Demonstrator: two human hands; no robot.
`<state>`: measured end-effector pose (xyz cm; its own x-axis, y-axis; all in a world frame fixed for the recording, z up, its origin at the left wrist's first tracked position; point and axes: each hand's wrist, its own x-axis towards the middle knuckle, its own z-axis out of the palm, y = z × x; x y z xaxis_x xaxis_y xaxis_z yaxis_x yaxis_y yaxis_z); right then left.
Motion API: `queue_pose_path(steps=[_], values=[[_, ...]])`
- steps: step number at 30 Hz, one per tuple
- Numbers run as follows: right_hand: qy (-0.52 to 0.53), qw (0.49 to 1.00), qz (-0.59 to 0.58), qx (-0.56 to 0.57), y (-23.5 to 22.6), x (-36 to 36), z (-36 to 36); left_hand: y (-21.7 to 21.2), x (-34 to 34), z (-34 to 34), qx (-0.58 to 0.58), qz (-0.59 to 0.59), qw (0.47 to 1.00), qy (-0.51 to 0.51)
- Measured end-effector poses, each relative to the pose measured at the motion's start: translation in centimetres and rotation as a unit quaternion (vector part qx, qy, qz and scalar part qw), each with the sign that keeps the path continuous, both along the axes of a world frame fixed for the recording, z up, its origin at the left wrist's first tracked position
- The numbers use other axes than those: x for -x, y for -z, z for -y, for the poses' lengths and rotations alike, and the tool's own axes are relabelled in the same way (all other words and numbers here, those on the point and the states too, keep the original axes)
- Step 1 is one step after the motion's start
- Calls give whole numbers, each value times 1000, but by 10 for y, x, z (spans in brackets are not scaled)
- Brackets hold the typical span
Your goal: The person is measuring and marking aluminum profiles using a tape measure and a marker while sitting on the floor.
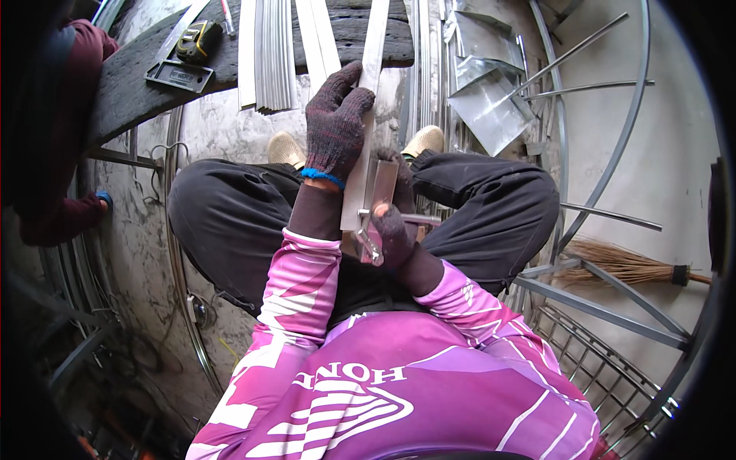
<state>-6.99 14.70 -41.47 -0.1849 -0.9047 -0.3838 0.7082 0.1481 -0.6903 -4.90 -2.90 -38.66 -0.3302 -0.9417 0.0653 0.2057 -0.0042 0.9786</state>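
Note:
My left hand (335, 126), in a dark knitted glove with a blue cuff edge, is closed around a long flat metal strip (373, 42). The strip runs from the dark wooden plank down toward my lap. At its near end, my right hand (396, 234), also gloved with a bare thumb tip showing, grips a silver metal tool (383, 184). This tool has a flat rectangular plate, a small crank-like lever (372, 249) and a rod sticking out to the right. It lies against the strip; how the two join is hidden by my fingers.
On the weathered plank (345, 42) lie more metal strips (274, 61), a tape measure (199, 42) and a small square frame (179, 77). Bent sheet metal (491, 115), curved metal bars and a straw broom (625, 261) are at right. Another person's sleeve (84, 69) shows at left.

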Motion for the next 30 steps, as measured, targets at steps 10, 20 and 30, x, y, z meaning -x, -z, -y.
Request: queue_pose_path(steps=[10, 20, 30], values=[[-24, 991, 117, 65, 15, 3, -37, -11, -8, 9, 11, -11, 999, -44], [55, 862, -474, 175, 18, 23, -12, -4, -3, 3, 28, 18, 999, -32], [-48, 987, -94, 118, 0, -6, -12, -12, -7, 9, -8, 5, 998, -57]])
